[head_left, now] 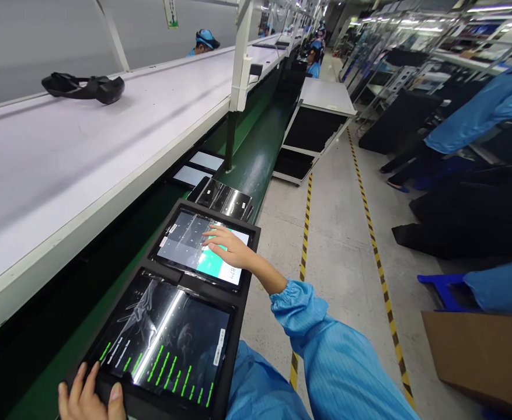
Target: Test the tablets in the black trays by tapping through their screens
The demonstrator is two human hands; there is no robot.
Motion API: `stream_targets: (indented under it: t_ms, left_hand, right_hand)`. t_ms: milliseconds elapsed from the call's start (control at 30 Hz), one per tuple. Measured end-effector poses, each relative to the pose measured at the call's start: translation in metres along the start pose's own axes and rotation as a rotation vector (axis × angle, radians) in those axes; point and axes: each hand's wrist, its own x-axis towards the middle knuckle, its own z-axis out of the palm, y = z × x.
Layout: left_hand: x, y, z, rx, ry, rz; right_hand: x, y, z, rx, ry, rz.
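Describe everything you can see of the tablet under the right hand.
The tablet lies flat and lit, its glass showing a grey grid of squares, with a bright green patch and a white area toward the near corner. A small white label sits near its left edge. It is set into a black tray that looks like plastic, beside a second tablet. The fingertips of the right hand touch its glass.

Single head-worn camera, wide-angle, looking forward and down over person's own sleeves. Close by: left hand [90, 396] at bottom edge, right hand [232, 248] at centre, over display panels [190, 248]. Farther: white conveyor belt [84, 175] ahead at left, aisle floor [338, 262] receding right.
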Motion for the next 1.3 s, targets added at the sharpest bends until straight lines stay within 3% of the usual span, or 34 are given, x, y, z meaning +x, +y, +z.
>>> stream_targets:
  t_ms: [167,367,533,700,867,1000,1133,1300]
  left_hand:
    - [0.001,-0.003,0.000,-0.005,-0.012,0.019]
    - [-0.004,-0.009,0.004,0.006,0.027,0.036]
    - [-0.001,0.002,0.000,-0.001,0.012,0.003]
    - [0.001,0.013,-0.004,0.000,-0.006,-0.083]
    - [0.000,0.009,-0.003,-0.018,-0.011,-0.032]
    - [0.001,0.009,-0.002,-0.022,-0.029,-0.039]
    - [0.004,0.015,-0.005,-0.027,-0.041,-0.042]
    - [0.006,0.025,-0.012,-0.049,-0.070,-0.090]
  right_hand:
    - [-0.003,0.005,0.000,-0.067,0.020,0.028]
    - [-0.032,0.000,0.006,-0.124,0.097,0.035]
    - [-0.049,-0.007,0.012,-0.149,0.135,0.051]
    - [-0.054,-0.011,0.013,-0.187,0.023,-0.005]
    - [-0.056,-0.012,0.016,-0.260,-0.080,-0.022]
    - [-0.053,-0.009,0.018,-0.281,0.012,0.083]
    - [-0.057,-0.009,0.021,-0.208,0.108,0.080]
    - [-0.081,-0.014,0.029,0.033,0.561,0.222]
